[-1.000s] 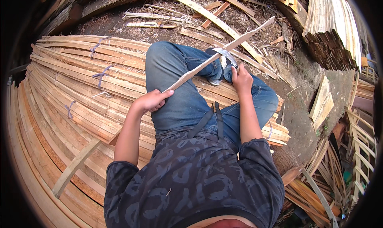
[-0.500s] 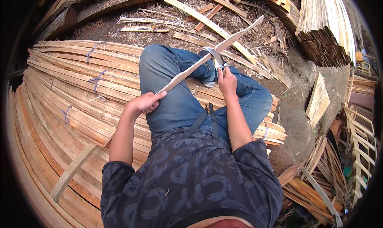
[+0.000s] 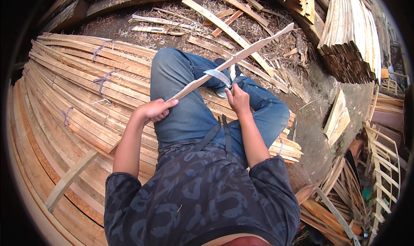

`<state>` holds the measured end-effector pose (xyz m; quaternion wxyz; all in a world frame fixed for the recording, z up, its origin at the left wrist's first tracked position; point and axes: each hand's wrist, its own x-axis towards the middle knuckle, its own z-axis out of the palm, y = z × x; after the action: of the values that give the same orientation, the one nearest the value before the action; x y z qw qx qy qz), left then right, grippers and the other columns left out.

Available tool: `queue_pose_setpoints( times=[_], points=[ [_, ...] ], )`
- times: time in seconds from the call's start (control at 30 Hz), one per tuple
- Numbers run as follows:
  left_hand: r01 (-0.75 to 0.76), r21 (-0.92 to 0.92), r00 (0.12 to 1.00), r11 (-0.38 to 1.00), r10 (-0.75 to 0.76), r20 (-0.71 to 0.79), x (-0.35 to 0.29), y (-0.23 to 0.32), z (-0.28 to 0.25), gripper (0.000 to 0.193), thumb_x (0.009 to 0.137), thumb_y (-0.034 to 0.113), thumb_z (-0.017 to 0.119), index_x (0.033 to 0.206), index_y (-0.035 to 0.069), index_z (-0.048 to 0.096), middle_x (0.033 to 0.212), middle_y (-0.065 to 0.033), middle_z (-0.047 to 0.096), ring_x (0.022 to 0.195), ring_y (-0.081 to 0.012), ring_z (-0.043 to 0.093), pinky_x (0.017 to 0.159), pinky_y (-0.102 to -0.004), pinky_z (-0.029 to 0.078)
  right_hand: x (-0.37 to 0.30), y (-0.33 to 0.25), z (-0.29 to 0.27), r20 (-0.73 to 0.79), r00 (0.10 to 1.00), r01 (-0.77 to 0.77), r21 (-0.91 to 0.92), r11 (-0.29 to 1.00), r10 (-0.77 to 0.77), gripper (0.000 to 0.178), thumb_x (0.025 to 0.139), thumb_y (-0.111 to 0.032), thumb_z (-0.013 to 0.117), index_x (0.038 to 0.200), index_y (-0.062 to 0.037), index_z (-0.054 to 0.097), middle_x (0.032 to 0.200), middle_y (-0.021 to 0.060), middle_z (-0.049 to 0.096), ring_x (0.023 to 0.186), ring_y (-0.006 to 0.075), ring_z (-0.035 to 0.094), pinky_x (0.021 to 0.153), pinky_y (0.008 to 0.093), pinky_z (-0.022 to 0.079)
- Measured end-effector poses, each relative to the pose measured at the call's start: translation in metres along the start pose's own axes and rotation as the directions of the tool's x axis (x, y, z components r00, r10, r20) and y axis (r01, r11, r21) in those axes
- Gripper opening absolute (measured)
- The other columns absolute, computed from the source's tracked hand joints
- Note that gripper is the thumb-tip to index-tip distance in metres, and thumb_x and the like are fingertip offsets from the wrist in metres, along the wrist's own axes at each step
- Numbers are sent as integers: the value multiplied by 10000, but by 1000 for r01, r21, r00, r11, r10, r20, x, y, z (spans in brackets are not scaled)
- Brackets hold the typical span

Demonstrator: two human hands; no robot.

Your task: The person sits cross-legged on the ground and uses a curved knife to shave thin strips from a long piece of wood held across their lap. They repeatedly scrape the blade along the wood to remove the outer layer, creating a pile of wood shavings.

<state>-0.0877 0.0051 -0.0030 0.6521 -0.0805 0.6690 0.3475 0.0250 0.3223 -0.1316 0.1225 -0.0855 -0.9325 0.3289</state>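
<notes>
Stretched diagonally across my lap is a long, thin strip of pale wood (image 3: 255,47). Its near end is gripped by my left hand (image 3: 154,110) above my left thigh, thumb lying along the top. My right hand (image 3: 239,100) is closed round the handle of a knife with a curved, sickle-like blade (image 3: 221,76). The blade crosses the strip near its middle and appears to touch its edge. Most of the handle is hidden by my fingers. The strip's far end points up and right, over the ground.
Under and left of my legs lie long wooden slats (image 3: 64,97), some bundled with purple ties (image 3: 103,81). Offcuts and shavings (image 3: 198,24) litter the ground ahead. A tall slat stack (image 3: 345,58) stands far right, with a ladder-like wooden frame (image 3: 384,172) nearer.
My right hand has drawn the curved knife down and left along the strip, towards my body. My left hand keeps its grip on the strip's near end. The view has shifted slightly.
</notes>
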Motion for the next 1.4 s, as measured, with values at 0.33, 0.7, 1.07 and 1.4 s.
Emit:
queue_pose_setpoints(
  times=[0.33, 0.7, 1.07, 1.4],
  points=[
    [31, 4, 999, 1000, -31, -13, 0, -2, 0, 620, 904, 624, 525, 523, 194, 292, 470, 96, 240, 379, -42, 202, 358, -241, 130, 16, 39, -46, -120, 953, -260, 146, 954, 278, 261, 935, -264, 596, 848, -23, 543, 656, 195, 588, 608, 405, 592, 552, 450, 440],
    [15, -30, 999, 999, -17, -39, -7, 4, 0, 558, 946, 541, 516, 558, 203, 301, 501, 114, 243, 398, -30, 196, 377, -237, 119, 32, 41, -42, -277, 887, -334, 169, 927, 370, 337, 949, -300, 565, 806, 3, 534, 639, 190, 594, 584, 410, 580, 544, 472, 433],
    [24, -42, 1000, 999, -25, -18, -5, 3, 3, 590, 942, 565, 507, 538, 197, 285, 488, 108, 229, 399, -34, 186, 374, -242, 124, 16, -5, 16, -66, 996, -52, 74, 996, 57, 300, 919, -332, 610, 852, -50, 533, 675, 179, 627, 649, 424, 617, 559, 486, 476],
    [28, -12, 999, 1000, -28, 35, 3, -1, -5, 610, 920, 607, 513, 529, 200, 281, 481, 105, 229, 397, -33, 193, 365, -235, 123, 25, 49, -40, -169, 945, -254, 157, 955, 279, 260, 948, -263, 568, 858, -19, 554, 636, 188, 592, 610, 407, 598, 555, 466, 446]
  ],
)
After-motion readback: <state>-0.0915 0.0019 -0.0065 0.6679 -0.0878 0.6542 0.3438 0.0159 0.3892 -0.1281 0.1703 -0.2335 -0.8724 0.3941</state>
